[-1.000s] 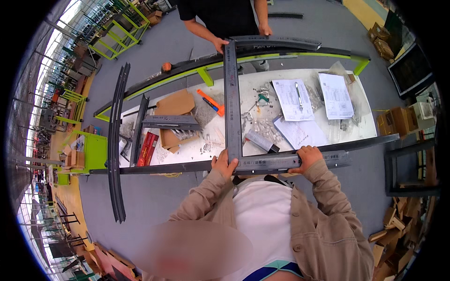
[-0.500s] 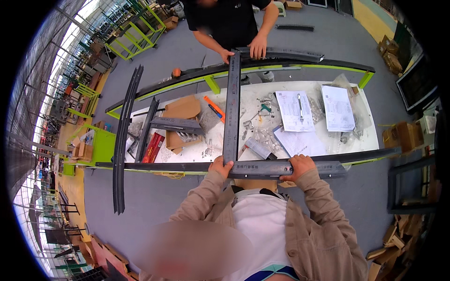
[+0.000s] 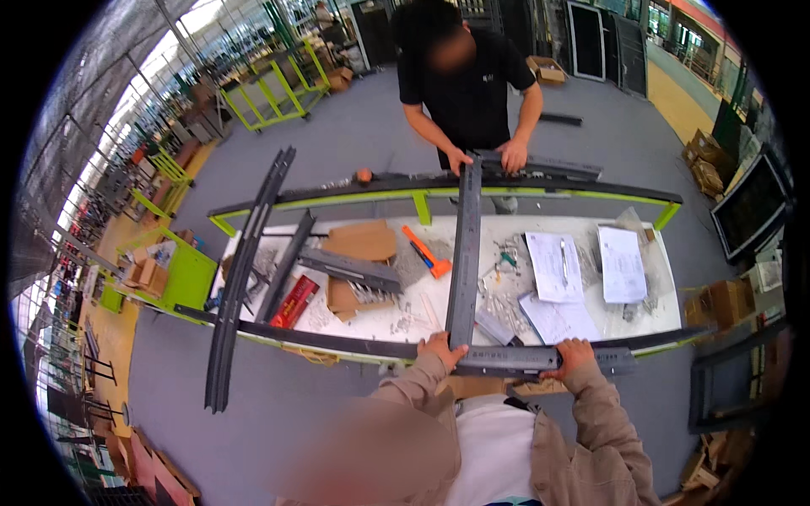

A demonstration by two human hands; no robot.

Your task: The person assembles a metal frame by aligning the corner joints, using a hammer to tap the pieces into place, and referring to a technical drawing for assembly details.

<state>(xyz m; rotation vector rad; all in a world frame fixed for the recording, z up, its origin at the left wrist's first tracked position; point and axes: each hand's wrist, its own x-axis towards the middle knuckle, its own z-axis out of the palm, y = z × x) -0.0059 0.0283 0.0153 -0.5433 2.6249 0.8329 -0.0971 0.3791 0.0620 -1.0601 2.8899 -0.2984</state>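
"Since I only get the head camera, check me: how far has this frame point(image 3: 467, 211) got?"

"Three sides, by my reading. I see the cross bar point(image 3: 461, 278) running away from us, with the near bar point(image 3: 510, 361) and the far bar point(image 3: 561, 168) going off to the right from its two ends. It spans the bench, from the near rail point(image 3: 371, 344) to the far rail point(image 3: 329, 196)."

"And the fourth side?"

"Missing. I see nothing joining the right-hand ends of those two bars, so I'd call it part-built."

"Which fingers are where?"

"Our left hand point(image 3: 441, 350) is closed over the near corner, thumb against the seam. Our right hand point(image 3: 575, 357) is curled round the near bar, fingers over the top. Across from us, one co-worker hand point(image 3: 459, 160) is at the far corner, and the other hand point(image 3: 513, 155) is on the far bar."

"Corners fastened?"

"I can't tell; fingers cover part of each. No hand has a tool: the wrench point(image 3: 564, 261) lies on the papers point(image 3: 553, 282), the orange tool point(image 3: 429, 255) on the shelf point(image 3: 413, 314)."

"Other stock?"

"Long bars point(image 3: 239, 278) lie across both rails at left, apart from the frame. Short bars point(image 3: 350, 269) sit by the carton point(image 3: 367, 239)."
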